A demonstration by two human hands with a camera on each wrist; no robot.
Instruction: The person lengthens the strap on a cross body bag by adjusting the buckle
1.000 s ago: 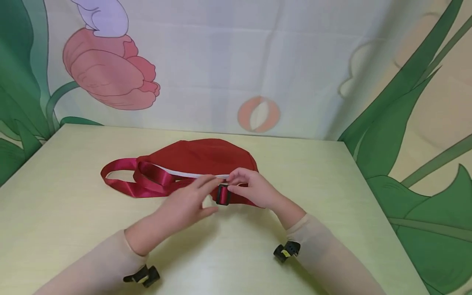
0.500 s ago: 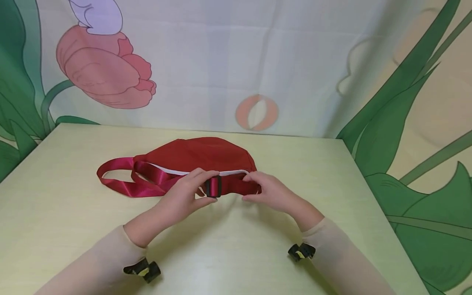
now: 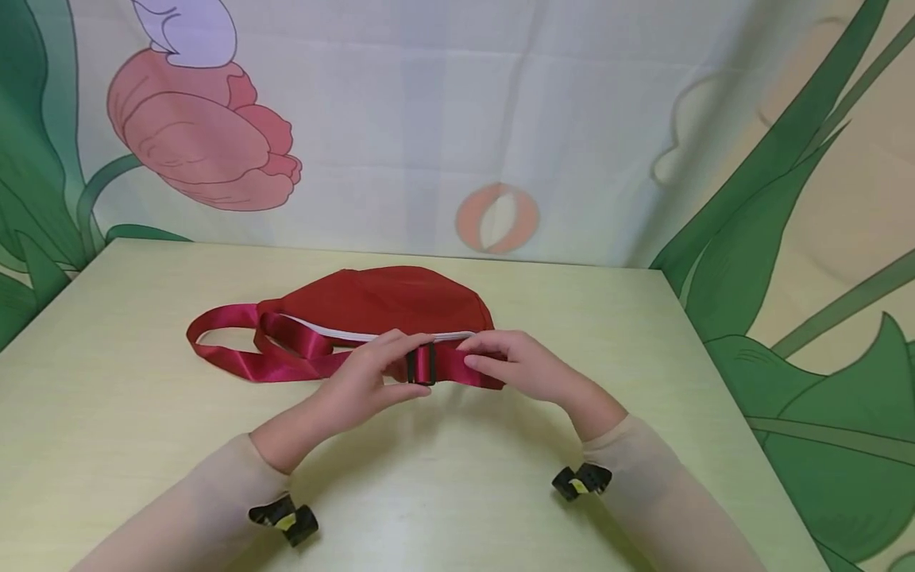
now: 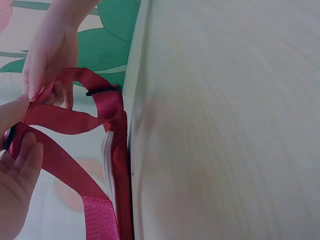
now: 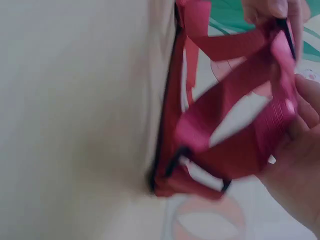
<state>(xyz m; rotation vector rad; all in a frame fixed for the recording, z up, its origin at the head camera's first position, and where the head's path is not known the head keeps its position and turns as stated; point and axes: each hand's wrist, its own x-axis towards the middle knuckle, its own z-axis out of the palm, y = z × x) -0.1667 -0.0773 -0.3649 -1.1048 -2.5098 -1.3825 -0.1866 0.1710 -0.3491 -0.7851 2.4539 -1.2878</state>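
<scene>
A red waist bag (image 3: pixel 400 302) with a white zip lies on the table, its shiny crimson strap (image 3: pixel 250 367) looped at its left side. A black slide buckle (image 3: pixel 432 367) is threaded on the strap in front of the bag. My left hand (image 3: pixel 360 381) pinches the buckle and strap between thumb and fingers. To its right, my right hand (image 3: pixel 529 369) holds the strap with thumb and fingertips. In the left wrist view a second black buckle (image 4: pixel 102 91) sits where the strap meets the bag. The right wrist view shows the strap raised in loops, slightly blurred.
The pale wooden table (image 3: pixel 443 492) runs up to a printed cloth backdrop (image 3: pixel 586 143) with flowers and leaves. Small black cameras are strapped to the left sleeve (image 3: pixel 193 500) and the right sleeve (image 3: pixel 665 492).
The right hand has moved right, away from the buckle, then up to the strap. The left hand has taken hold of the buckle. The bag stays in nearly the same place.
</scene>
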